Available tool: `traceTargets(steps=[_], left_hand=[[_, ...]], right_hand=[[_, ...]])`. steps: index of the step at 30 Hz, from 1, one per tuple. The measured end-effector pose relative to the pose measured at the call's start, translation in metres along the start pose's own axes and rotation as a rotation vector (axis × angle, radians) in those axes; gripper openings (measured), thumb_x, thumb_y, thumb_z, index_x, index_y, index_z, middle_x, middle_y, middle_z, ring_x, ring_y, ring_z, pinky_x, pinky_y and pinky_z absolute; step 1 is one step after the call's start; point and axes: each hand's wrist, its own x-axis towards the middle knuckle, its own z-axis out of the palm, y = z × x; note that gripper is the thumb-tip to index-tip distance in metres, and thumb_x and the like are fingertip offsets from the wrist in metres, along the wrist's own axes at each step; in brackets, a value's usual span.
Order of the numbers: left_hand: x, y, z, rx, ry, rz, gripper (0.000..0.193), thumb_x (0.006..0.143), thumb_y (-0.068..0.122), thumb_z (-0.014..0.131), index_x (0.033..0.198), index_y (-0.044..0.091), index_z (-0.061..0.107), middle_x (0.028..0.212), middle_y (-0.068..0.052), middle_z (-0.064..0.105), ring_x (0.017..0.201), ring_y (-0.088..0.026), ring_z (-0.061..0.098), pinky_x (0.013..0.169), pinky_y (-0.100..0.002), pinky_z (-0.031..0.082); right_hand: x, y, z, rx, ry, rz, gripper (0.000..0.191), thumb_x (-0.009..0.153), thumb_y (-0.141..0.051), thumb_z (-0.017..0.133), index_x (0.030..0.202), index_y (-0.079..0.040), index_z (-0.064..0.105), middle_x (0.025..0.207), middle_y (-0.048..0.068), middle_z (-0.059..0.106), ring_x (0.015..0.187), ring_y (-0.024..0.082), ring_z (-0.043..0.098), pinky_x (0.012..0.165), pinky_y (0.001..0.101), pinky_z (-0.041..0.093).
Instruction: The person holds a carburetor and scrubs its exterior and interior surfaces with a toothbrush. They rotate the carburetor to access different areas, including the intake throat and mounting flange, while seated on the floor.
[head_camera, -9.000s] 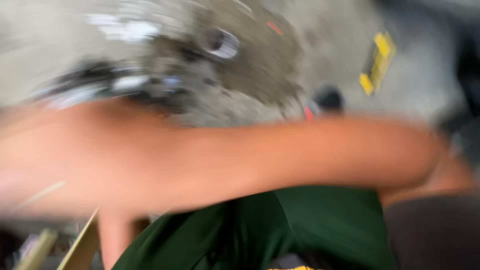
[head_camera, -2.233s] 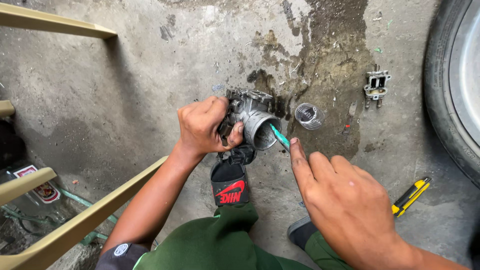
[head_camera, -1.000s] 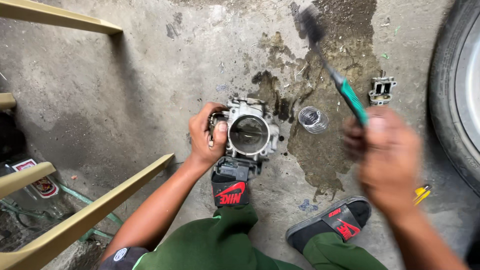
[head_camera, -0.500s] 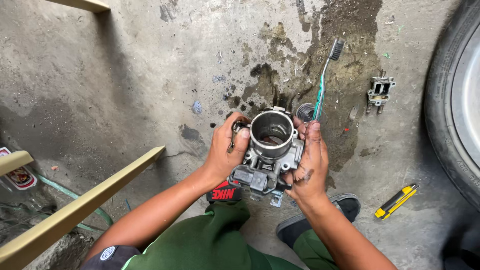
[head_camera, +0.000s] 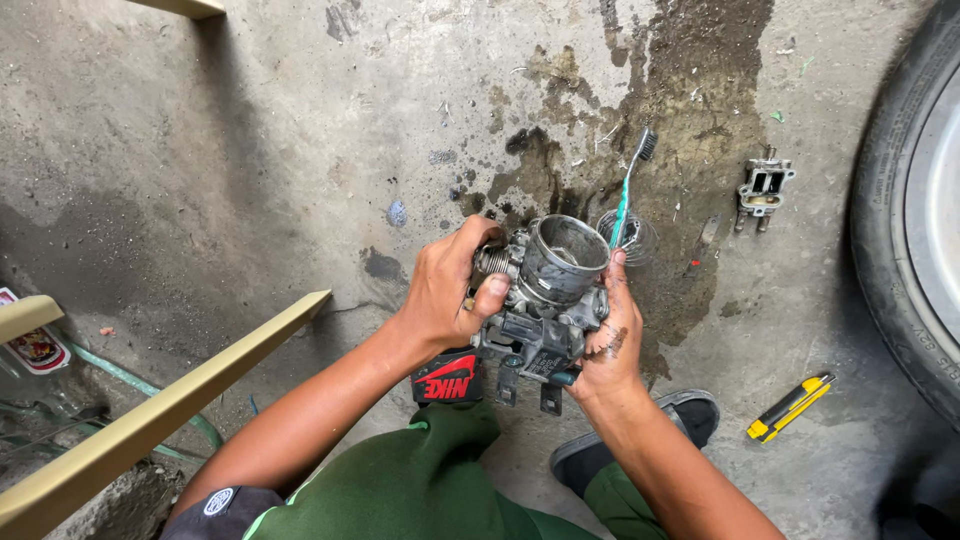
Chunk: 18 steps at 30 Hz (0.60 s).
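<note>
Left hand is clamping its fingers around the linkage side of the throttle body, held up over the stained concrete floor. Right hand is cupping the other side, pinning the green toothbrush upright. A second ago that brush was swinging free; now both hands are gripping. Yellow utility knife is lying near the tyre.

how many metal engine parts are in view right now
2. The throttle body is held over the floor between the left hand and the right hand. A smaller metal part lies on the concrete near the tyre. Others may be hidden.
</note>
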Motion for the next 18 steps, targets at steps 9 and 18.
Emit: traceTargets(steps=[9, 18], left_hand=[[0.016, 0.035, -0.029, 0.300, -0.078, 0.157, 0.066, 0.099, 0.058, 0.056, 0.132, 0.001, 0.055, 0.107, -0.020, 0.067, 0.096, -0.041, 0.069, 0.083, -0.050, 0.055], [0.034, 0.064, -0.021, -0.503, 0.199, 0.272, 0.088, 0.094, 0.074, 0.065, 0.150, 0.014, 0.034, 0.157, -0.010, 0.038, 0.148, -0.030, 0.039, 0.127, -0.051, 0.033]], right_hand=[[0.004, 0.001, -0.002, 0.172, -0.119, 0.081, 0.049, 0.106, -0.044, 0.046, 0.129, -0.003, 0.061, 0.121, 0.014, 0.072, 0.107, 0.027, 0.071, 0.096, 0.0455, 0.057], [0.008, 0.007, 0.009, 0.360, -0.406, 0.182, 0.046, 0.107, -0.039, 0.048, 0.134, -0.004, 0.059, 0.125, 0.011, 0.070, 0.111, 0.024, 0.069, 0.098, 0.0410, 0.057]])
